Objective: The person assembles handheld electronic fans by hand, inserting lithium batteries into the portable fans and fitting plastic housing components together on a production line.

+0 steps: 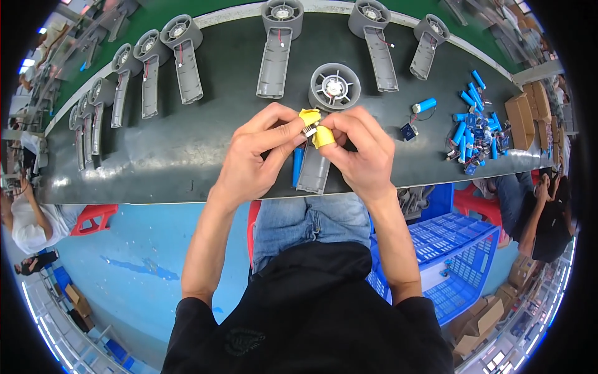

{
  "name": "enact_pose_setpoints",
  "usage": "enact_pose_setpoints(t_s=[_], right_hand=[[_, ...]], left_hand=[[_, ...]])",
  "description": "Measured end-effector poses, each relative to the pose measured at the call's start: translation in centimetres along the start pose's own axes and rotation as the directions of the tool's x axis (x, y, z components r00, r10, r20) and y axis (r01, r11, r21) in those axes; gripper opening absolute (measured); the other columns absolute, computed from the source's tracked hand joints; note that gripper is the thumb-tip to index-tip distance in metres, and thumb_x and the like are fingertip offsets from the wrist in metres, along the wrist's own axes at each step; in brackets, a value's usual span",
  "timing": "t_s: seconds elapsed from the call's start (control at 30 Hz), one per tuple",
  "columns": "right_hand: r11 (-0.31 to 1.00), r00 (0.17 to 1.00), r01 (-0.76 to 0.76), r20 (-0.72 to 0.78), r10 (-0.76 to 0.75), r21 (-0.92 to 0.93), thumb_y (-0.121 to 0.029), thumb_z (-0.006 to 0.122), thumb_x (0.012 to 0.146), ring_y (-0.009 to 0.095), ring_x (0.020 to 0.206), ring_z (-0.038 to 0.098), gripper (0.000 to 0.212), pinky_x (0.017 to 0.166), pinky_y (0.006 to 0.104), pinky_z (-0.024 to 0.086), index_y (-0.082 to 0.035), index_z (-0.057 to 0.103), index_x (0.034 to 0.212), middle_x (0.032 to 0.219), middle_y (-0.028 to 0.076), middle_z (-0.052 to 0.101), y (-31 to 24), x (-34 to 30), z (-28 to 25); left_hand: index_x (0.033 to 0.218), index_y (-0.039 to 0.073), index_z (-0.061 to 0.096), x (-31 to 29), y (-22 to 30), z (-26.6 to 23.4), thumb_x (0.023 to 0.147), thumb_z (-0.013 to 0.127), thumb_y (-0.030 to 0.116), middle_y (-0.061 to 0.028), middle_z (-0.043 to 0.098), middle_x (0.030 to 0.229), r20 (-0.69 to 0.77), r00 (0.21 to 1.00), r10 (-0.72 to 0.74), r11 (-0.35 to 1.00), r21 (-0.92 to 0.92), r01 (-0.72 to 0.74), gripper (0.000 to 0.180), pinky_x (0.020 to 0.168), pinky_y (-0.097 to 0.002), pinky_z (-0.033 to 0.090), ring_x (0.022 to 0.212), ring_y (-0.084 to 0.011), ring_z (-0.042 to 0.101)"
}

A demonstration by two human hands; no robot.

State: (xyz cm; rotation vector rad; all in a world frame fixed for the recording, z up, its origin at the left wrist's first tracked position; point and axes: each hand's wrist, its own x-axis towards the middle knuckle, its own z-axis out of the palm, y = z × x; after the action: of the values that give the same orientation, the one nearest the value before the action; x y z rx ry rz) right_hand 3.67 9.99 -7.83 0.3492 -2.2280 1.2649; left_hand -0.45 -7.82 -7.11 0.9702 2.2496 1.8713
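My two hands meet over the near part of the table, fingers closed in pinches. My left hand (258,149) grips a small white part (309,129) with dark slots or pins. My right hand (361,149) pinches close against it; fingers hide what it grips. Yellow pieces (324,137) cover the fingertip area of both hands; whether they are finger covers I cannot tell. Directly below lies the grey handle (313,174) of a fan body, its round fan housing (335,87) just beyond my fingers. A blue cylindrical battery (298,167) lies along the handle's left side.
Several grey fan bodies (274,62) with open handles and thin wires line the table's far side and left. A pile of blue batteries (467,134) with small boards lies at right, beside a cardboard box (520,121). Blue crates (458,249) stand below the table at right. People sit at both sides.
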Motion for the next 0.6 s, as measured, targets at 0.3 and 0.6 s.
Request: enact_pose_setpoints(t_s=[0.3, 0.6], right_hand=[[0.755, 0.761, -0.644, 0.006, 0.649, 0.126, 0.005, 0.07, 0.08, 0.002, 0.056, 0.051, 0.046, 0.05, 0.0178, 0.04, 0.002, 0.056, 0.124, 0.09, 0.006, 0.064, -3.9, -2.2, -0.4], [0.784, 0.806, -0.571, -0.016, 0.592, 0.245, 0.006, 0.066, 0.08, 0.003, 0.055, 0.054, 0.058, 0.051, 0.0188, 0.044, 0.001, 0.052, 0.135, 0.089, 0.005, 0.062, -6.6, 2.0, -0.4]], left_hand=[[0.116, -0.006, 0.065, 0.1, -0.1, -0.5, 0.091, 0.058, -0.007, -0.0099, 0.059, 0.108, 0.023, 0.996, -0.081, 0.996, 0.04, 0.08, 0.026, 0.08, -0.0257, 0.051, 0.094, -0.0155, 0.06], [0.131, -0.003, 0.052, 2.5, 2.2, -1.5, 0.101, 0.048, 0.008, -0.0078, 0.058, 0.102, -0.061, 0.959, -0.278, 0.799, -0.568, 0.196, 0.032, 0.074, -0.0275, 0.05, 0.08, -0.014, 0.061]])
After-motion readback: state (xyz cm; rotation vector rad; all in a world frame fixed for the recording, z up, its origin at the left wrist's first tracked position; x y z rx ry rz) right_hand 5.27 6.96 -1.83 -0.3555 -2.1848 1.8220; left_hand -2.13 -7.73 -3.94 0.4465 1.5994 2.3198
